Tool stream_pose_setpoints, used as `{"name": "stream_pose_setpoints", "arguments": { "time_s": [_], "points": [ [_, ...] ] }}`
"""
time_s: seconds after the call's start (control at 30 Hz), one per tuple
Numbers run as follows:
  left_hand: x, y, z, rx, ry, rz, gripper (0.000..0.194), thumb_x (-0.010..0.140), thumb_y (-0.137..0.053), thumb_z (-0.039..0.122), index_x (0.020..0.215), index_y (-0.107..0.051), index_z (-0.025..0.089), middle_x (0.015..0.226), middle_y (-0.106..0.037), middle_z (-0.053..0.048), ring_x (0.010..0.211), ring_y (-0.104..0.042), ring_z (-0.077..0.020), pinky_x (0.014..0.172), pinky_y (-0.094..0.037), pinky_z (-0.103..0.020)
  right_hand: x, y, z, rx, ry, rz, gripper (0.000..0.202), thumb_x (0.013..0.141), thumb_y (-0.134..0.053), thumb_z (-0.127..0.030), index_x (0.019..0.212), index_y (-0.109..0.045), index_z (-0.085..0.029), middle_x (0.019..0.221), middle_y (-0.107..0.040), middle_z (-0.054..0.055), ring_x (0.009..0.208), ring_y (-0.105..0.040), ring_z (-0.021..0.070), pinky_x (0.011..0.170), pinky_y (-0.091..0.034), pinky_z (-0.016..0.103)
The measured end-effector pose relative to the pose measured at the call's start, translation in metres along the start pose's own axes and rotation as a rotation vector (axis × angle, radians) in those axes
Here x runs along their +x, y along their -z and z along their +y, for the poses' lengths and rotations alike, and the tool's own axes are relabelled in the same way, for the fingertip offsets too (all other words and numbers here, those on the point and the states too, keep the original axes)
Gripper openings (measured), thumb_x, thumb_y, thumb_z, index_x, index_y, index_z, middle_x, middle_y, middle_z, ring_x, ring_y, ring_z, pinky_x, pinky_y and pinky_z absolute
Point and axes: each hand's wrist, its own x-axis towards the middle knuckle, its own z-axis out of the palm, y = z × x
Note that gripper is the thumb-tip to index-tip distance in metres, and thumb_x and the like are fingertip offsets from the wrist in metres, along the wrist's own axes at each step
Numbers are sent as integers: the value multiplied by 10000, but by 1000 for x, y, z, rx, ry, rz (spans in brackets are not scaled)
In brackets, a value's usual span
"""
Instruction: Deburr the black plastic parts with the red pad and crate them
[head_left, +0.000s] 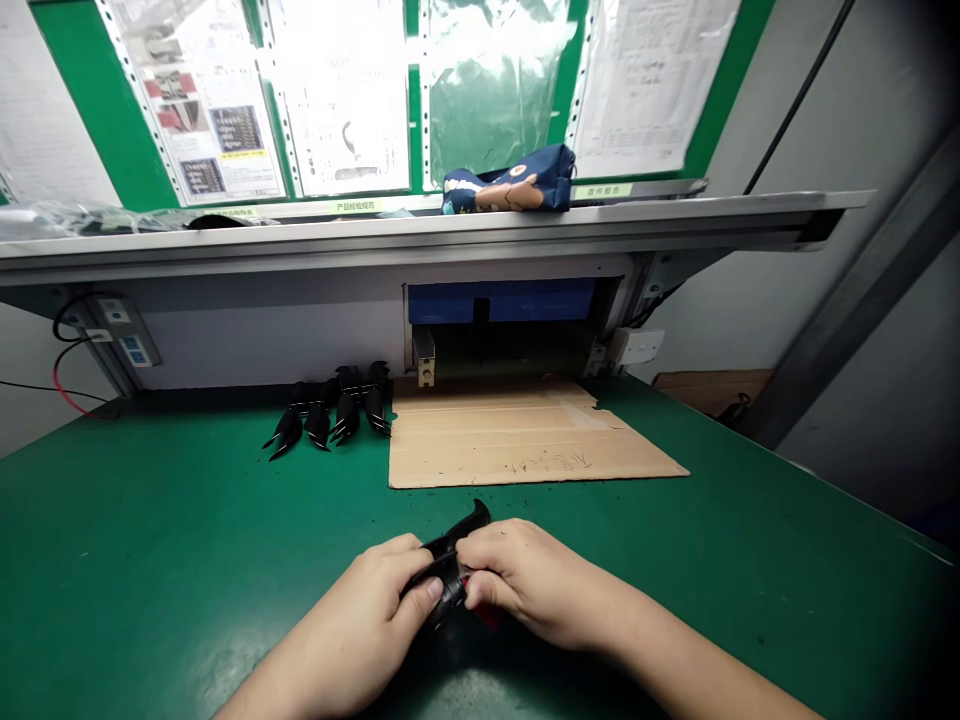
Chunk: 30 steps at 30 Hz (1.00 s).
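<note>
A glossy green worktop [187, 540] stretches before me beneath a metal-edged shelf [300, 248], sheets [345, 90] lining the green board [86, 85] above, grey wall [847, 150] rightward

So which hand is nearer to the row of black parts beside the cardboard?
Left. The left hand is in front of the row of black parts, a little to its right; the right hand is also in front, but farther right.

Green tabletop [187, 540] under flat cardboard [517, 440] and black parts [348, 405].
</note>
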Motion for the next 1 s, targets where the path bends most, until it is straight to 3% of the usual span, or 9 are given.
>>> {"name": "stream_pose_setpoints", "arguments": {
  "time_s": [0.07, 0.17, 0.37, 0.47, 0.57, 0.7, 0.83, 1.0],
  "points": [
    [1, -1, 0, 4, -16, 14, 242, 955, -383, 293, 879, -601, 220, 906, -553, 7, 843, -507, -150, 744, -366, -251, 0, 7, -1, 220, 17, 1, 613, 996, -200, -651, 719, -472, -178, 661, -485, -25, 603, -451, 131, 569, -325, 228],
    [3, -1, -1, -14, -6, 29, 254, 960, -376, 301, 841, -581, 209, 883, -540, 11, 814, -502, -143, 719, -367, -249, 3, 11, 0, 303, 11, 159, 616, 989, -207, -665, 751, -484, -169, 703, -482, -8, 629, -448, 137, 585, -351, 229],
    [4, -1, -3, -245, -9, 82, 302, 971, -369, 402, 985, -588, 194, 952, -570, -14, 885, -501, -164, 814, -390, -261, 5, 6, 2, -85, 13, 294, 677, 974, -132, -678, 919, -583, -176, 785, -535, 37, 709, -466, 183, 663, -359, 290],
    [2, -2, -2, -500, 28, 39, 381, 969, -337, 467, 1130, -538, 186, 993, -569, -36, 749, -504, -142, 698, -428, -253, 4, 4, 0, -302, 6, 335, 746, 928, -86, -717, 1033, -595, -181, 811, -517, 56, 744, -450, 211, 679, -339, 322],
    [1, -4, 0, -612, 50, 4, 419, 965, -326, 494, 1205, -487, 190, 910, -558, -28, 632, -473, -119, 597, -414, -239, 4, 1, -2, -455, -17, 326, 764, 919, -72, -713, 1028, -610, -182, 794, -489, 55, 735, -431, 220, 684, -319, 338],
    [1, -5, 1, -586, 63, 8, 422, 960, -337, 502, 1233, -473, 209, 903, -560, -24, 617, -460, -118, 591, -411, -237, 7, -4, -3, -589, -73, 310, 607, 942, -284, -690, 967, -619, -184, 798, -478, 49, 751, -428, 223, 700, -304, 343],
    [0, -4, 2, -487, 16, 69, 397, 974, -317, 470, 1140, -555, 199, 932, -580, -28, 756, -495, -150, 752, -425, -261, 8, -6, -7, -676, -148, 282, 392, 888, -610, -582, 912, -590, -192, 812, -472, 35, 768, -424, 225, 702, -288, 337],
    [-3, -3, -3, -274, 52, 108, 455, 963, -295, 514, 1177, -559, 211, 992, -609, -50, 939, -508, -207, 877, -400, -309, 9, -8, -6, -720, -133, 254, 366, 866, -677, -529, 798, -540, -196, 765, -472, 20, 739, -408, 218, 658, -249, 326]
  ]
}}
